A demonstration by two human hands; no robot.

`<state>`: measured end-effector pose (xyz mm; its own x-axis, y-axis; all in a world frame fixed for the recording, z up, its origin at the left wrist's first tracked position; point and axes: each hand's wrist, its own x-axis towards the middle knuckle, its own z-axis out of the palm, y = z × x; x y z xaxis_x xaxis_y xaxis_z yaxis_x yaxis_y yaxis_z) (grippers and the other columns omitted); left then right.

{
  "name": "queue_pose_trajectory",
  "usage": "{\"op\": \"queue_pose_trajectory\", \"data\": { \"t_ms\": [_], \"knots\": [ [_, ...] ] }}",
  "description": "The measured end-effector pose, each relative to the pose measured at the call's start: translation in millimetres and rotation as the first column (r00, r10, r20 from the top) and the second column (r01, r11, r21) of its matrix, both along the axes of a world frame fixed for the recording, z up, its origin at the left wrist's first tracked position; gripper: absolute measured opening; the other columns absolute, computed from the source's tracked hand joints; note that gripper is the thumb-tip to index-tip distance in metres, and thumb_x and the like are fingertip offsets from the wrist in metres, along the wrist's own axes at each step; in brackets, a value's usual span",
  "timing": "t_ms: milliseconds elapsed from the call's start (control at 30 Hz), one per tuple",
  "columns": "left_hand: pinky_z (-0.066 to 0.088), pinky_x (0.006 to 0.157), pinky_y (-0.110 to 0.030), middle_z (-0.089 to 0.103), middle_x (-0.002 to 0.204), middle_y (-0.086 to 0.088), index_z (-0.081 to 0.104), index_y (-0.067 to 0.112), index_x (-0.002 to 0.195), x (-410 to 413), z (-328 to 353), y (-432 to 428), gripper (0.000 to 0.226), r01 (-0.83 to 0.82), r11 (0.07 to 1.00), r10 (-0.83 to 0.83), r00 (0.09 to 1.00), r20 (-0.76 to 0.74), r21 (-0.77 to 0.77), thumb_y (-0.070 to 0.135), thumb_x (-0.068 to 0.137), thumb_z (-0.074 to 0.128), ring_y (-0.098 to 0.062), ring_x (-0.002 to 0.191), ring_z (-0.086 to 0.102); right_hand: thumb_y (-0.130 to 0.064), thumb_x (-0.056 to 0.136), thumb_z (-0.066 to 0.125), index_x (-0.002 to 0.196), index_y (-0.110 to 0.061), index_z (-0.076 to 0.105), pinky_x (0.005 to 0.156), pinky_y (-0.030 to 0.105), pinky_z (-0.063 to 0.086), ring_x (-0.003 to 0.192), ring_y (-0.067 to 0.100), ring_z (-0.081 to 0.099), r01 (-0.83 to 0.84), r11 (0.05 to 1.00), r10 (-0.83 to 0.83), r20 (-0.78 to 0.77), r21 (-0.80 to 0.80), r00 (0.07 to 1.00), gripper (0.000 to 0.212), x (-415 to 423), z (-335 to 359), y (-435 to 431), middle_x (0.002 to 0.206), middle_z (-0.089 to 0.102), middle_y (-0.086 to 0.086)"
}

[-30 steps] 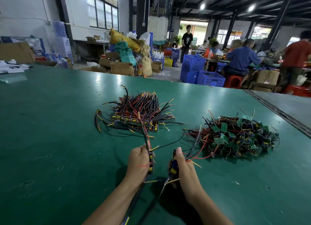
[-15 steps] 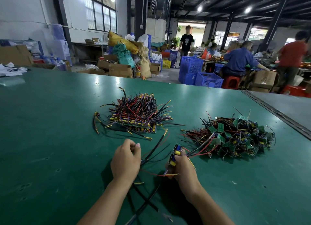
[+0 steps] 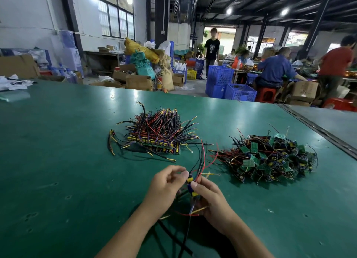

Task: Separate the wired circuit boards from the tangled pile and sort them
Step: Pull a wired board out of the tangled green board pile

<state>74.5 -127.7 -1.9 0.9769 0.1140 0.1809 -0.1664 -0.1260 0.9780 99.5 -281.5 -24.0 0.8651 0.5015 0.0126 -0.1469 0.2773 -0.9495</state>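
both hands hold one wired board (image 3: 190, 185) at 6 o'clock: right hand (image 3: 210, 199) closed around it, left hand (image 3: 166, 186) pinching its top. probably mid-separation; next it needs laying on the sorted stack (image 3: 154, 136) at 11 o'clock.

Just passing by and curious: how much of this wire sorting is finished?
Done: a neat stack of wired boards lies left on the green table. In hand: the left hand and right hand hold one wired board with yellow and blue parts between them. Left: the tangled pile of green boards and wires on the right, seemingly about as big as the stack.
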Motion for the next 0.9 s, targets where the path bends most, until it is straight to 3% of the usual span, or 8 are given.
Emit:
{"op": "queue_pose_trajectory", "data": {
  "t_ms": [67,167,267,333,467,667,800,900],
  "knots": [
    [0.046,0.056,-0.019,0.067,0.065,0.009,0.070,0.020,0.100,0.8,0.8,0.0,0.011,0.032,0.996,-0.038,0.996,-0.077,-0.079,0.022,0.089,0.067,-0.006,0.060,0.059,-0.028,0.080,0.071,0.100,-0.003,0.050,0.044,0.023,0.035,0.051,0.015,0.043,-0.027,0.999,0.027,0.018,-0.034,0.999,0.038,-0.2,-0.1,0.9,0.078,0.042,0.013],
    [0.052,0.065,-0.022,0.074,0.078,-0.003,0.074,0.012,0.088,0.5,1.0,-1.6,0.006,-0.010,0.984,-0.008,0.995,-0.097,-0.180,0.015,0.087,0.069,-0.013,0.072,0.067,-0.042,0.082,0.070,0.102,0.003,0.055,0.042,0.025,0.043,0.043,0.017,0.050,-0.063,0.997,0.064,0.023,-0.049,0.998,0.051,-0.2,0.1,1.5,0.068,0.053,0.009],
    [0.053,0.057,-0.027,0.070,0.078,-0.019,0.070,0.007,0.083,3.0,2.1,0.2,0.006,-0.073,0.915,0.025,0.992,-0.125,-0.397,0.010,0.087,0.067,-0.021,0.067,0.065,-0.060,0.084,0.058,0.100,-0.016,0.069,0.049,0.029,0.048,0.043,0.023,0.057,-0.091,0.995,0.091,0.000,-0.038,0.996,0.048,0.0,3.3,0.3,0.057,0.060,0.013],
    [0.051,0.050,-0.025,0.066,0.071,-0.015,0.067,0.006,0.080,4.0,3.2,1.5,0.007,-0.097,0.879,0.046,0.992,-0.120,-0.466,0.008,0.087,0.065,-0.016,0.056,0.061,-0.068,0.079,0.054,0.085,-0.018,0.071,0.049,0.028,0.045,0.042,0.024,0.055,-0.103,0.991,0.105,0.012,-0.082,0.994,0.053,-0.3,5.3,0.5,0.054,0.058,0.012],
    [0.053,0.056,-0.028,0.065,0.064,-0.005,0.070,0.008,0.076,4.4,-2.6,-2.0,0.008,-0.154,0.912,0.123,0.987,-0.105,-0.380,0.012,0.084,0.071,-0.014,0.057,0.060,-0.074,0.083,0.052,0.057,-0.002,0.053,0.041,0.023,0.036,0.034,0.021,0.043,-0.055,0.970,0.095,0.164,-0.235,0.982,0.076,-5.0,3.6,2.1,0.041,0.048,0.010],
    [0.050,0.055,-0.029,0.060,0.061,-0.005,0.069,0.017,0.065,4.4,-6.0,-3.4,0.020,-0.121,0.924,0.096,0.992,-0.085,-0.364,0.017,0.085,0.070,-0.017,0.058,0.058,-0.067,0.087,0.048,0.051,0.002,0.045,0.041,0.025,0.033,0.031,0.020,0.036,0.022,0.944,0.060,0.236,-0.331,0.970,0.078,-9.6,5.2,1.2,0.037,0.043,0.009],
    [0.030,0.040,-0.021,0.044,0.050,-0.008,0.051,0.014,0.062,3.4,-4.5,-4.1,0.039,-0.092,0.968,0.063,0.990,-0.130,-0.233,0.041,0.089,0.061,-0.017,0.039,0.038,-0.058,0.089,0.050,0.039,-0.012,0.043,0.040,0.023,0.030,0.029,0.019,0.029,-0.006,0.947,0.085,0.233,-0.322,0.969,0.068,-14.8,9.9,2.4,0.031,0.037,0.004],
    [0.018,0.041,-0.020,0.031,0.048,-0.001,0.038,0.021,0.057,0.8,-3.2,-4.2,0.050,0.001,0.992,-0.024,0.983,-0.180,-0.127,0.057,0.086,0.054,-0.013,0.038,0.025,-0.055,0.086,0.051,0.035,-0.014,0.043,0.040,0.020,0.029,0.028,0.017,0.028,-0.033,0.949,0.104,0.212,-0.313,0.972,0.066,-18.7,15.9,1.6,0.030,0.035,0.002]
  ]
}}
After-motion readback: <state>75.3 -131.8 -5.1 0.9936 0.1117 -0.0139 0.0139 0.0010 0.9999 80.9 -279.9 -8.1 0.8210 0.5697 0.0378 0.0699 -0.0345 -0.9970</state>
